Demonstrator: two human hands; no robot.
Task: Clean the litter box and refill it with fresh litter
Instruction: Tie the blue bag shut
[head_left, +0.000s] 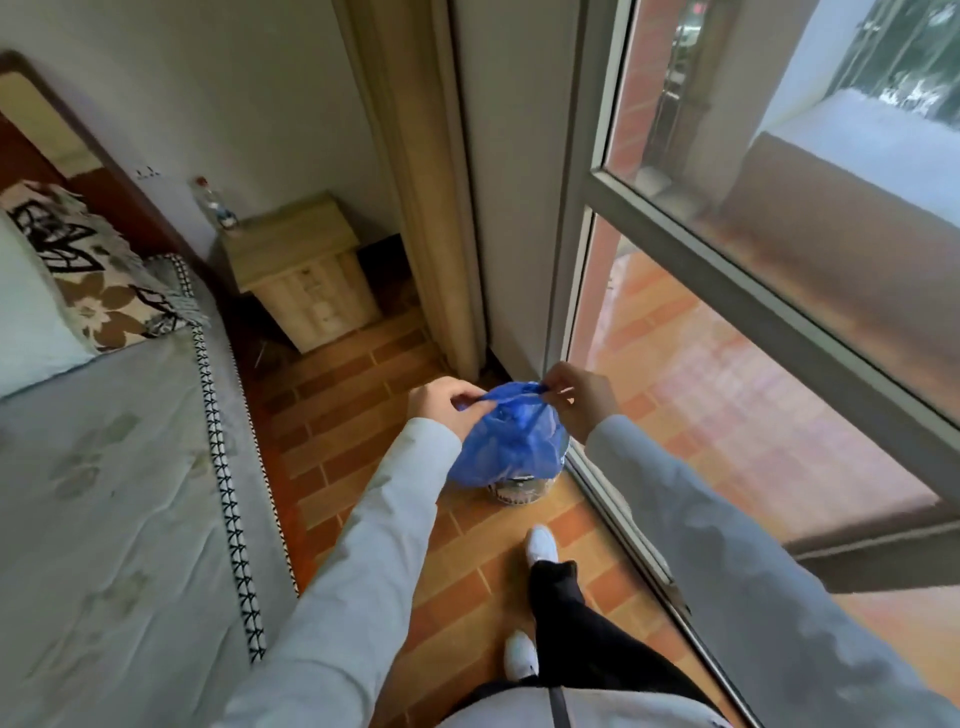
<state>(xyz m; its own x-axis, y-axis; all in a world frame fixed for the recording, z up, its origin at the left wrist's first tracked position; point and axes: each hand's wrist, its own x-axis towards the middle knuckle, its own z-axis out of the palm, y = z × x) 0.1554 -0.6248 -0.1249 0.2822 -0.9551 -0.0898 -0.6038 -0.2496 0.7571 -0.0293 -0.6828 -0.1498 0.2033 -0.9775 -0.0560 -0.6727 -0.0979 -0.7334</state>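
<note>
Both hands pinch the mouth of a crinkly blue plastic bag.

The left hand and right hand clamp opposite rim edges, level; the bag hangs straight down between them onto a small silvery bin by the glass door. No litter box visible.

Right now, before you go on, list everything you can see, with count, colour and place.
plastic bag: one, blue, held up over the floor by the glass door
container: one, silvery, on the floor under the bag
nightstand: one, light wood, far corner
bottle: one, clear, on the nightstand
bed: one, grey cover, left
pillows: two, white and floral, at the bed's head
glass door: one, grey frame, right
shoes: two, white, brick floor
left hand: pinching the bag's rim
right hand: pinching the bag's rim
</note>
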